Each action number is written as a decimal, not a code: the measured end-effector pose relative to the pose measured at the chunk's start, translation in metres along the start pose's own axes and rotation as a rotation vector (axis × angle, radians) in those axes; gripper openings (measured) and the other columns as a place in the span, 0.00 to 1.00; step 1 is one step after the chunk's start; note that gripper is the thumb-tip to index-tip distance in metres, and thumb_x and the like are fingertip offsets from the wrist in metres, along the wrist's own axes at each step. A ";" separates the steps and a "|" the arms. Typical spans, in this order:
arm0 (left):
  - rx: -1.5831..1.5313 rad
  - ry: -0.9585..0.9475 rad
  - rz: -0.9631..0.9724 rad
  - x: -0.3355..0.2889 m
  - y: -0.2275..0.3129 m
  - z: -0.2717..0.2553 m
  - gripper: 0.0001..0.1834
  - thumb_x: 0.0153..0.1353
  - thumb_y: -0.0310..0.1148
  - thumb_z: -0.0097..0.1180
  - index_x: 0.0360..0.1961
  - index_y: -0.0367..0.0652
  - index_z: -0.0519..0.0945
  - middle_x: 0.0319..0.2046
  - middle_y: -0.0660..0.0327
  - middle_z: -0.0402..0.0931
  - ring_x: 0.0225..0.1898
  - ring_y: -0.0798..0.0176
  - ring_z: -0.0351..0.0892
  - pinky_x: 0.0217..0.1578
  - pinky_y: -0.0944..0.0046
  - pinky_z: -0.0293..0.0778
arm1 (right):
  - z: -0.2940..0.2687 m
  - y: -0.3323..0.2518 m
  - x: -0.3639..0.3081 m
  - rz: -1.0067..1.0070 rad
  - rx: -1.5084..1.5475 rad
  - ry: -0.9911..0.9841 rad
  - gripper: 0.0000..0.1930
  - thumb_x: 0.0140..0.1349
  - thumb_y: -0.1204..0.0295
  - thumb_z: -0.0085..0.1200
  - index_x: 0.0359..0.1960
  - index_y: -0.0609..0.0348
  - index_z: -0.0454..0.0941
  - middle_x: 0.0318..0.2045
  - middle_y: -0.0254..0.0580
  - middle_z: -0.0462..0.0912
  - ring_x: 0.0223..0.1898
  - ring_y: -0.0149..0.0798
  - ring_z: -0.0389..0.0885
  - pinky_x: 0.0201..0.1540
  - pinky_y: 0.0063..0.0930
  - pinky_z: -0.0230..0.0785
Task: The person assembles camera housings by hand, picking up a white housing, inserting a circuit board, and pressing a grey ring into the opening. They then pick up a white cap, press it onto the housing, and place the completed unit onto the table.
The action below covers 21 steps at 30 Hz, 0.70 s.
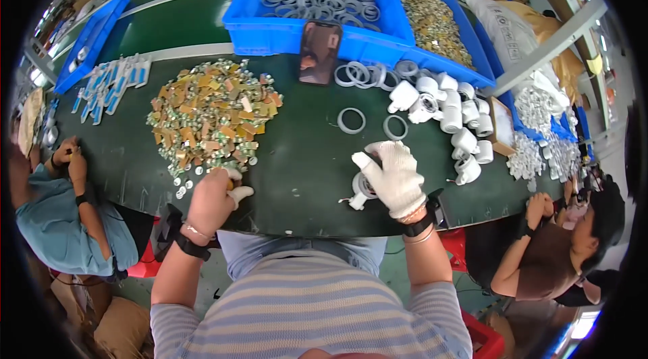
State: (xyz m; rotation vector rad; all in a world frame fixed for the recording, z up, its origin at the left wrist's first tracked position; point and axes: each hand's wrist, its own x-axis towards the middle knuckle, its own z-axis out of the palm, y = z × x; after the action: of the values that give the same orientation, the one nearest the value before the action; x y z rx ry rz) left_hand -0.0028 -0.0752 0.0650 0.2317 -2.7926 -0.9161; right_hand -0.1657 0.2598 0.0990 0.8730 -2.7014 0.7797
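My left hand (214, 198) is at the near edge of a heap of small green and orange circuit boards (212, 112), with white covers on the thumb and a finger. Its fingers are bent toward the thumb; what sits between them is hidden. My right hand (397, 178), in a white knit glove, lies back-up over a white round housing (363, 187). The housing shows a dark inside and a small side stub. The glove covers its right part. Beyond the right hand, two loose grey-white rings (351, 120) lie flat on the green table.
White cylindrical housings (451, 116) cluster at right. A phone (320, 52) leans on a blue bin (317, 35) of rings. Another blue bin (472, 62) holds small boards. Blue-and-white strips (113, 85) lie far left. Seated people (74, 217) flank me on both sides.
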 end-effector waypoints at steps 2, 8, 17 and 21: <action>-0.017 0.039 0.070 0.001 -0.006 0.001 0.14 0.58 0.30 0.75 0.40 0.37 0.83 0.29 0.48 0.81 0.28 0.46 0.81 0.31 0.54 0.75 | -0.009 -0.011 -0.009 -0.133 0.017 0.127 0.10 0.62 0.66 0.68 0.42 0.52 0.82 0.39 0.43 0.84 0.42 0.52 0.81 0.47 0.47 0.73; -0.586 -0.030 -0.193 -0.006 0.040 -0.003 0.06 0.67 0.23 0.66 0.44 0.37 0.85 0.35 0.62 0.85 0.34 0.68 0.85 0.39 0.68 0.79 | -0.004 -0.038 -0.056 -0.154 -0.058 0.054 0.12 0.50 0.69 0.74 0.37 0.46 0.87 0.53 0.33 0.82 0.58 0.52 0.79 0.61 0.55 0.70; -1.254 -0.258 -0.278 0.001 0.079 0.059 0.12 0.72 0.21 0.58 0.54 0.38 0.77 0.42 0.55 0.85 0.40 0.59 0.90 0.42 0.63 0.87 | 0.007 -0.031 -0.053 -0.204 0.259 0.177 0.09 0.59 0.74 0.69 0.40 0.50 0.83 0.43 0.43 0.85 0.50 0.52 0.83 0.71 0.63 0.62; -1.219 -0.315 -0.276 0.004 0.088 0.064 0.12 0.72 0.21 0.58 0.55 0.38 0.77 0.43 0.55 0.85 0.42 0.59 0.89 0.46 0.62 0.86 | 0.003 -0.040 -0.051 -0.014 0.615 0.039 0.07 0.61 0.77 0.65 0.40 0.57 0.83 0.37 0.49 0.83 0.43 0.51 0.83 0.62 0.47 0.71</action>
State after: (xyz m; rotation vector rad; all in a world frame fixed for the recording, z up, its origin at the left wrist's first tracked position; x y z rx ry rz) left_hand -0.0291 0.0302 0.0675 0.2723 -1.8979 -2.6298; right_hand -0.1003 0.2554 0.0962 0.9663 -2.4332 1.6469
